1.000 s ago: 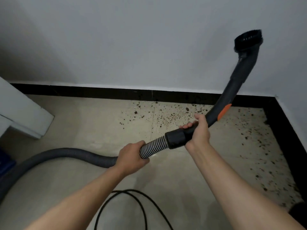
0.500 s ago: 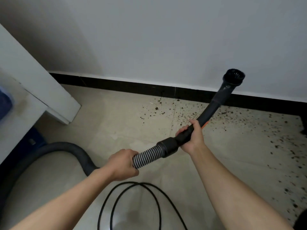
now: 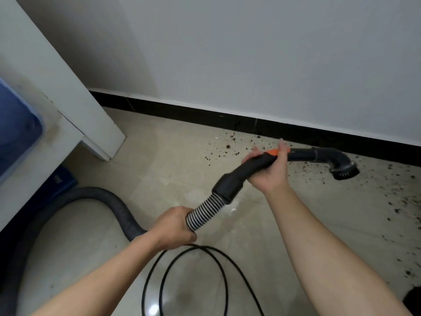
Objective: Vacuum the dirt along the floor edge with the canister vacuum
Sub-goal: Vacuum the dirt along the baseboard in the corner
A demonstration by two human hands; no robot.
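Note:
My right hand (image 3: 270, 172) grips the black vacuum handle (image 3: 241, 174) near its orange button (image 3: 272, 152). The handle's tube runs right to a round brush nozzle (image 3: 344, 169), which faces down just above the floor near the black baseboard (image 3: 205, 115). My left hand (image 3: 175, 226) is closed around the ribbed hose (image 3: 202, 213) just behind the handle. The grey hose (image 3: 102, 199) curves away to the left. Dark dirt specks (image 3: 227, 147) lie scattered on the beige tiles along the baseboard and off to the right (image 3: 401, 201).
A white furniture leg (image 3: 98, 124) stands on the floor at left, with a blue object (image 3: 18, 124) beside it. A black power cord (image 3: 193, 277) loops on the floor between my arms. The white wall (image 3: 250, 53) rises behind the baseboard.
The brush nozzle has swung down from high against the wall to just above the floor, now facing downward. My right hand has rotated on the handle. The view has shifted left.

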